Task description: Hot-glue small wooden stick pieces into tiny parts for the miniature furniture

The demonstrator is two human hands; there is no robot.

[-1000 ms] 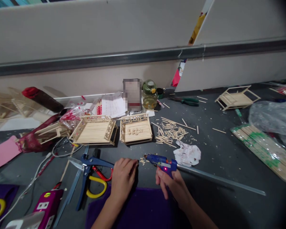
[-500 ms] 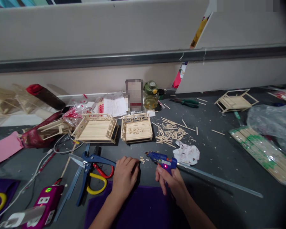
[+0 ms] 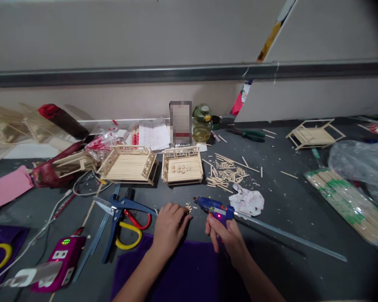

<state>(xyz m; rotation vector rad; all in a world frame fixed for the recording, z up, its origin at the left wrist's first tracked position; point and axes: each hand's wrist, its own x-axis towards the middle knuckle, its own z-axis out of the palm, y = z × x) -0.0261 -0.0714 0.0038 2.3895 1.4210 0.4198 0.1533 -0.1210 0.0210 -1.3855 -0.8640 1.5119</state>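
My right hand (image 3: pixel 225 235) is wrapped round the handle of a blue hot glue gun (image 3: pixel 212 206), its red light lit and its nozzle pointing left. A long clear glue stick (image 3: pixel 290 237) runs out of its back. My left hand (image 3: pixel 171 226) rests palm down on the table with fingers curled together. Its fingertips reach a few tiny cut wooden stick pieces (image 3: pixel 189 207); whatever they pinch is hidden. Behind it stand two small bed-like models of wooden sticks, a wider one (image 3: pixel 127 165) and a narrower one (image 3: pixel 182 167) with little pieces lying on it.
Left lie a blue cutter (image 3: pixel 126 203), yellow-handled scissors (image 3: pixel 129 239) and a magenta power strip (image 3: pixel 59 262) with cables. Cut sticks (image 3: pixel 228 174), crumpled paper (image 3: pixel 247 200), pliers (image 3: pixel 248 134), a bottle (image 3: pixel 202 126) and a bag of sticks (image 3: pixel 346 201) lie beyond and right. Purple cloth (image 3: pixel 189 272) lies below my hands.
My left hand has moved slightly right, its fingertips now at the tiny stick pieces. My right hand holds the glue gun almost still. The view has shifted a little.
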